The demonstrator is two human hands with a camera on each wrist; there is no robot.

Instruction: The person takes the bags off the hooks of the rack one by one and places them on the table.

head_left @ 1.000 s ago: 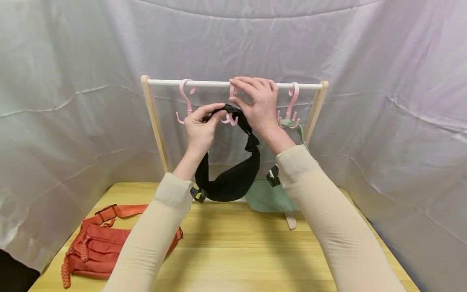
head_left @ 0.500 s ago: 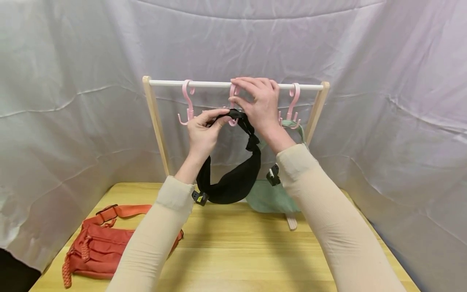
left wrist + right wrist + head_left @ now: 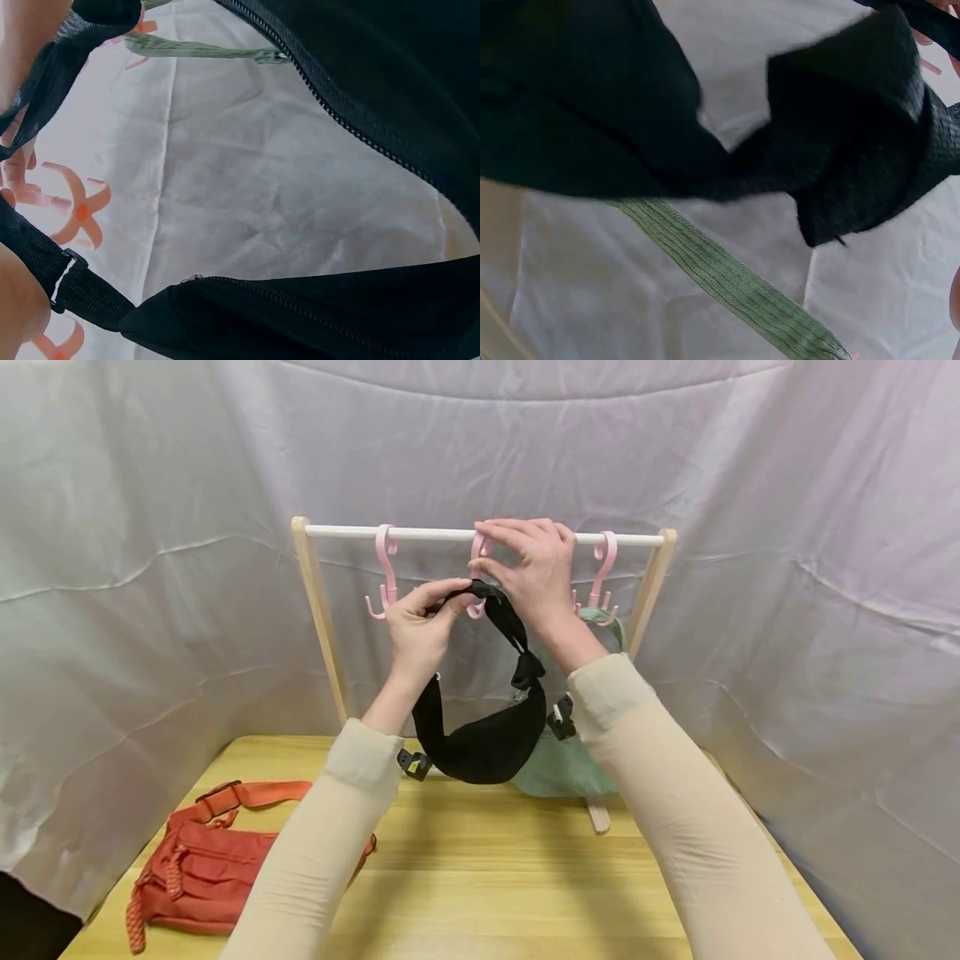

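My left hand (image 3: 420,627) pinches the strap of a black zippered bag (image 3: 487,747) between thumb and fingers. The bag hangs below in a loop, its strap knotted on the right; the left wrist view shows its zipper (image 3: 322,101) and strap buckle (image 3: 69,279). My right hand (image 3: 536,568) reaches over the rod and holds the upper part of the middle pink hook (image 3: 477,547). The strap lies at that hook's prongs (image 3: 81,212); whether it sits on one cannot be told.
A wooden rack with a white rod (image 3: 435,534) carries a left pink hook (image 3: 387,564) and a right pink hook (image 3: 604,568). A green bag (image 3: 566,768) hangs from the right one. On the wooden table (image 3: 465,877), an orange-red bag (image 3: 206,868) lies at left.
My left hand has shifted slightly right with the strap, closer to the middle hook. The black bag has swung right and turned a little. My right hand stays at the hook.
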